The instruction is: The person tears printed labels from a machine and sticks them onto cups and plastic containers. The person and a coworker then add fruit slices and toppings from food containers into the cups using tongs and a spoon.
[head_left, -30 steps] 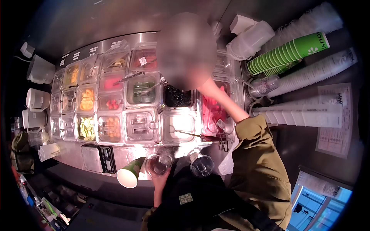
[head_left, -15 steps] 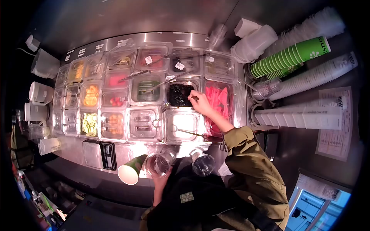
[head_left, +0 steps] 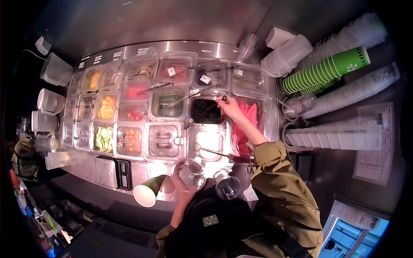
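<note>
My right hand [head_left: 231, 109] is closed around the dark handle [head_left: 223, 99] of a utensil whose lower end is hidden in the black topping [head_left: 204, 112]. That topping looks like dark, glossy pearls or jelly in a clear tub. My left hand [head_left: 184, 195] grips a clear plastic cup [head_left: 188, 175] at the counter's front edge, tilted toward the tubs. To its right stands another clear cup [head_left: 228, 187], and to its left leans a green paper cup [head_left: 146, 194]. Red strips [head_left: 247, 115] fill the tub beneath my right forearm. Just below the black topping, a long-handled spoon [head_left: 213, 152] lies across a white-filled tub [head_left: 207, 142].
Rows of clear tubs hold sliced cucumber [head_left: 104, 138], orange pieces [head_left: 106, 107] and other foods, some lidded. A digital scale [head_left: 112, 173] sits front left. Stacks of green cups [head_left: 327, 71] and white cups [head_left: 340, 136] lie along the right side.
My right hand has shifted slightly right and up, and the utensil handle now shows above it. My left hand has raised the clear cup toward the tubs. The view has shifted slightly.
</note>
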{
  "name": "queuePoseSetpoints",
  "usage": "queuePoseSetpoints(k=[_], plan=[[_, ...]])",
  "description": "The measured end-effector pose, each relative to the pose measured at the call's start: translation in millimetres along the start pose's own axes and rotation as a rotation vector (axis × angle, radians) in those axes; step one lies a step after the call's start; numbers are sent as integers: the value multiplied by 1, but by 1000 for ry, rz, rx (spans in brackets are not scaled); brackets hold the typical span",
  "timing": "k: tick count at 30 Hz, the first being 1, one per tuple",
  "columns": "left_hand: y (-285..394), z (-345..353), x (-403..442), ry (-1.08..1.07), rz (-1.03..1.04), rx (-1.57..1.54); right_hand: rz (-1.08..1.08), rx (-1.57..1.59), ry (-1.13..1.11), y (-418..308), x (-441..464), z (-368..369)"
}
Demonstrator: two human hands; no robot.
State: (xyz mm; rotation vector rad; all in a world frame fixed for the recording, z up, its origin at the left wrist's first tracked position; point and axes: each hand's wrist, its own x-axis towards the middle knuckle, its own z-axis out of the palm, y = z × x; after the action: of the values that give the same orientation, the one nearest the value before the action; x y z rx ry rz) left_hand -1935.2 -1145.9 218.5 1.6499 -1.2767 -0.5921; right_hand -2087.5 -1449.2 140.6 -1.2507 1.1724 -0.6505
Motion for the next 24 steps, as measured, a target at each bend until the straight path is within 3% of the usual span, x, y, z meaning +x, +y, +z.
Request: queuePoseSetpoints(k=[2,7,10,14,18,19,22,24], plan=[[-6,1,3,86,73,37,-52,63,-67,4,3,-20],[9,-3,38,192,-40,109,-83,-917,-267,-16,-15,-48],[29,10,68,326,-265,-119,-136,-997,-173,-9,-23,-21],[31,11,113,403,-96,108,-44,-786,-132,-2,-32,-38],[18,8,143,423,33,268,35,-295,-4,37,-43,-60],[14,10,147,393,29,289,-55,-247,21,46,-44,-62],[12,16,157,267,-11,446,257,-148,17,8,-67,-62],[3,23,166,221,-15,531,234,-48,21,11,-75,-66]])
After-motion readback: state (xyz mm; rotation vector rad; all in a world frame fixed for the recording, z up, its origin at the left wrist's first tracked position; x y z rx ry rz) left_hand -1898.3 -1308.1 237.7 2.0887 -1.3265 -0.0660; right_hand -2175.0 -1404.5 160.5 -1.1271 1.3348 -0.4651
